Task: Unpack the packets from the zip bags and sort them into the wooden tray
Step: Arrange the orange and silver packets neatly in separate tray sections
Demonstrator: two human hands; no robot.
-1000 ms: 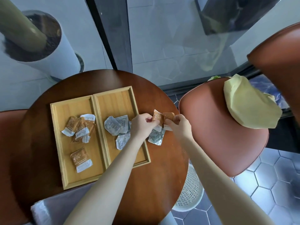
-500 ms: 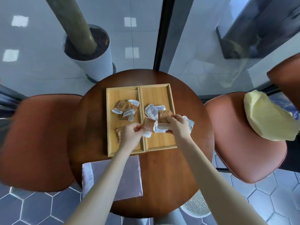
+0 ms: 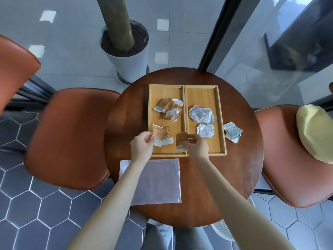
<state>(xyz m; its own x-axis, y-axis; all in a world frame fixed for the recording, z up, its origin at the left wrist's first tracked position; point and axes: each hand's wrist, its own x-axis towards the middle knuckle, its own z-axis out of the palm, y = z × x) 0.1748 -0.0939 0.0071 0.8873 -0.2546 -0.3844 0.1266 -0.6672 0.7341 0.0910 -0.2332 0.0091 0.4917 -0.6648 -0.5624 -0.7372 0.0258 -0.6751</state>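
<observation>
A two-compartment wooden tray (image 3: pixel 185 91) lies on the round table. Its left compartment holds several brown packets (image 3: pixel 168 110); its right one holds several grey-white packets (image 3: pixel 201 114). My left hand (image 3: pixel 142 147) grips a brown packet (image 3: pixel 157 135) over the near end of the left compartment, beside another brown packet (image 3: pixel 167 137) lying there. My right hand (image 3: pixel 195 147) holds a second brown packet (image 3: pixel 181 141) over the tray's middle divider. Two grey-white packets (image 3: pixel 232 131) lie on the table right of the tray. A flat zip bag (image 3: pixel 156 181) rests near me, partly under my left forearm.
The dark round table (image 3: pixel 239 168) is flanked by brown chairs at left (image 3: pixel 68 138) and right (image 3: pixel 288 168); the right one carries a yellow cushion (image 3: pixel 315 130). A white planter (image 3: pixel 126 56) stands beyond the table. A white perforated basket (image 3: pixel 223 230) sits under the table edge.
Both hands carried the brown packets leftward from the right side of the tray to its near left end. The camera view swung left and widened.
</observation>
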